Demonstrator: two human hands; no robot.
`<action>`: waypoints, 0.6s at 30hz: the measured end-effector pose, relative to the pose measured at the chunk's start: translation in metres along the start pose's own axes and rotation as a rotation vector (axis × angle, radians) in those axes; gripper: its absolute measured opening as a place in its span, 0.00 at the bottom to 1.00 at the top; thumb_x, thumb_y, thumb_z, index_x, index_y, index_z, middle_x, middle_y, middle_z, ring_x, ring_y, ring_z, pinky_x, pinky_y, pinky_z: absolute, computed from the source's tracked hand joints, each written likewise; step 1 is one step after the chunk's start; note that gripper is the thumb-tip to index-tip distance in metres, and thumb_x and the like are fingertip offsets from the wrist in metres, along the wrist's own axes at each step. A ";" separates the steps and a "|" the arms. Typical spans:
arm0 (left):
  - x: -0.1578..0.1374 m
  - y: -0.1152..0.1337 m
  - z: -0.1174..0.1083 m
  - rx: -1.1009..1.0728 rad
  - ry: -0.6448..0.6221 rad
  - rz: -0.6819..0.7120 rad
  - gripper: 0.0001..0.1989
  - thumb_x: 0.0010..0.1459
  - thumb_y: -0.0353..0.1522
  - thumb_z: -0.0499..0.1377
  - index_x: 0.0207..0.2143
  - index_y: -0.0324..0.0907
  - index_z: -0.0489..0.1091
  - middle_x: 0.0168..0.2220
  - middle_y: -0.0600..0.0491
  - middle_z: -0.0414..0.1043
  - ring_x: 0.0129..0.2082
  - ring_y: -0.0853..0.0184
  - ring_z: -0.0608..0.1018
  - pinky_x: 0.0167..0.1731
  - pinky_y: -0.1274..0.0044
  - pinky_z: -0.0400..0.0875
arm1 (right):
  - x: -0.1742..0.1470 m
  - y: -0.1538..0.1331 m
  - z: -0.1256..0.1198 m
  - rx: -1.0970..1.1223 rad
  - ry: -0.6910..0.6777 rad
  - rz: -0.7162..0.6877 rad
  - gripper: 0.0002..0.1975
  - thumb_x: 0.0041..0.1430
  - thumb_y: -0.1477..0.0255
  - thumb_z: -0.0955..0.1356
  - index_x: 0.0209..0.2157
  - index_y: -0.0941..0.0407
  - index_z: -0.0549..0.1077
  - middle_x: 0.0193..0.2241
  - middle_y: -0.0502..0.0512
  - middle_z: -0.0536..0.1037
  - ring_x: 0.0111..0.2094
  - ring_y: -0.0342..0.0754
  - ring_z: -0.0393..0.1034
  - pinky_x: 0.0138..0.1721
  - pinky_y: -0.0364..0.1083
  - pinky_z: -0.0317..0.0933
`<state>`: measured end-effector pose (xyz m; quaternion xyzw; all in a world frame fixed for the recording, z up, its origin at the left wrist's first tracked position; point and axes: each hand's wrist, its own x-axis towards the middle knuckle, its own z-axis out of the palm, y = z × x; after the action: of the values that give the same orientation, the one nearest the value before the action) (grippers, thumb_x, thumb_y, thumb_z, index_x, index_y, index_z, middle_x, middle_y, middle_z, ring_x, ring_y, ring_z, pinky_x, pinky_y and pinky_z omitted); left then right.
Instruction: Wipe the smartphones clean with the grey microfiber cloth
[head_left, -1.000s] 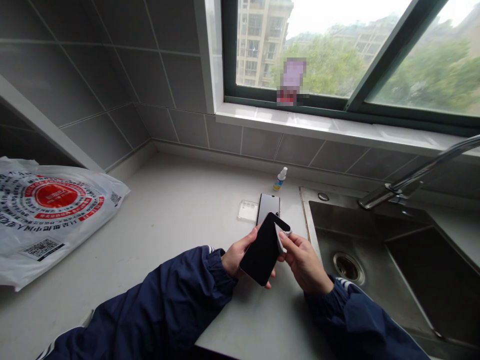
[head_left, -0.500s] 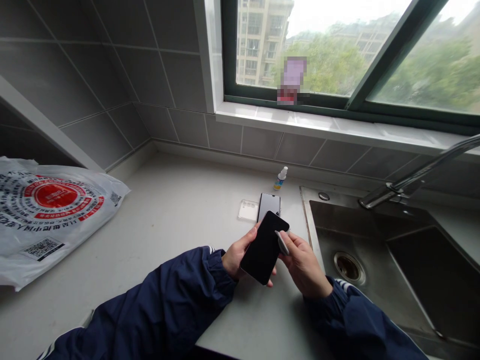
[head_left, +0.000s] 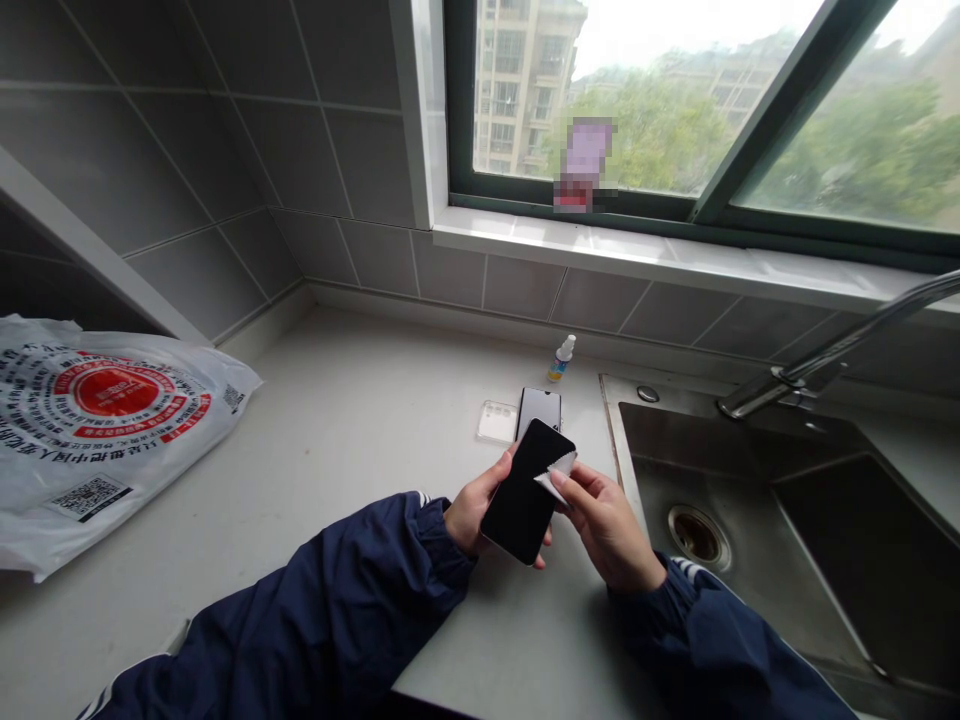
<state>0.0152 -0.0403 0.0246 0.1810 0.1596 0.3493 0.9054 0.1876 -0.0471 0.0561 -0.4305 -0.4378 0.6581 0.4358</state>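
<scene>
My left hand point(head_left: 474, 505) is closed around a phone point(head_left: 517, 510), its black screen facing up and tilted above the counter. Between the thumb and fingers of my right hand point(head_left: 611, 525) is a small grey cleaning cloth point(head_left: 556, 474) with a zigzag edge. The cloth lies over the right side of the screen. Just behind, a second phone point(head_left: 540, 405) with a pale screen rests on the counter, its lower part hidden by the held one. Beside it on the left lies a clear phone case point(head_left: 496, 421).
A small spray bottle point(head_left: 561, 358) stands near the back wall. To the right is a steel sink point(head_left: 750, 470) with a faucet point(head_left: 780, 385) and a drain. A printed white plastic bag point(head_left: 112, 430) sits at the left of the counter point(head_left: 360, 400), under a window.
In my right hand the cloth has turned from edge-on to lying spread across the screen, its zigzag corners now showing. My left hand keeps the phone nearly still.
</scene>
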 end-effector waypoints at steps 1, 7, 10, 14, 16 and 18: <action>0.000 -0.001 -0.001 0.006 -0.004 0.008 0.33 0.65 0.50 0.42 0.65 0.40 0.55 0.41 0.37 0.76 0.31 0.52 0.82 0.24 0.61 0.77 | 0.000 0.002 -0.001 -0.010 0.008 0.001 0.19 0.56 0.56 0.72 0.42 0.56 0.78 0.35 0.55 0.78 0.33 0.48 0.71 0.35 0.46 0.66; 0.000 -0.005 -0.002 0.022 -0.026 0.073 0.34 0.65 0.49 0.43 0.69 0.49 0.39 0.40 0.40 0.77 0.31 0.53 0.82 0.25 0.62 0.77 | 0.002 0.009 -0.008 -0.096 0.118 -0.029 0.18 0.52 0.57 0.75 0.37 0.56 0.78 0.32 0.54 0.79 0.32 0.47 0.72 0.32 0.44 0.66; -0.001 -0.003 0.000 0.053 0.014 0.074 0.34 0.66 0.49 0.42 0.69 0.49 0.37 0.38 0.41 0.77 0.30 0.53 0.81 0.24 0.62 0.77 | 0.002 0.010 -0.009 -0.122 0.142 -0.039 0.17 0.52 0.58 0.75 0.35 0.57 0.76 0.29 0.53 0.77 0.27 0.44 0.69 0.25 0.41 0.61; -0.001 0.000 -0.001 0.064 -0.038 0.026 0.33 0.65 0.50 0.42 0.68 0.47 0.43 0.39 0.40 0.77 0.31 0.54 0.81 0.25 0.63 0.77 | 0.003 0.006 -0.009 -0.138 0.138 -0.016 0.19 0.50 0.56 0.76 0.29 0.57 0.73 0.26 0.53 0.76 0.22 0.43 0.67 0.19 0.40 0.56; 0.000 -0.001 -0.004 0.073 -0.076 0.050 0.32 0.65 0.49 0.42 0.68 0.50 0.43 0.41 0.41 0.76 0.31 0.55 0.81 0.25 0.63 0.77 | 0.003 0.004 -0.010 -0.156 0.153 -0.004 0.20 0.48 0.56 0.77 0.24 0.57 0.70 0.22 0.51 0.74 0.18 0.40 0.63 0.16 0.39 0.53; 0.000 -0.002 -0.007 0.075 -0.081 0.047 0.31 0.65 0.50 0.43 0.67 0.51 0.45 0.42 0.41 0.76 0.31 0.55 0.81 0.25 0.63 0.77 | 0.003 0.002 -0.012 -0.171 0.169 0.002 0.22 0.46 0.56 0.77 0.21 0.56 0.67 0.17 0.48 0.71 0.14 0.37 0.57 0.14 0.38 0.49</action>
<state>0.0134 -0.0400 0.0178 0.2327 0.1314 0.3564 0.8953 0.1980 -0.0422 0.0511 -0.5208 -0.4534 0.5801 0.4321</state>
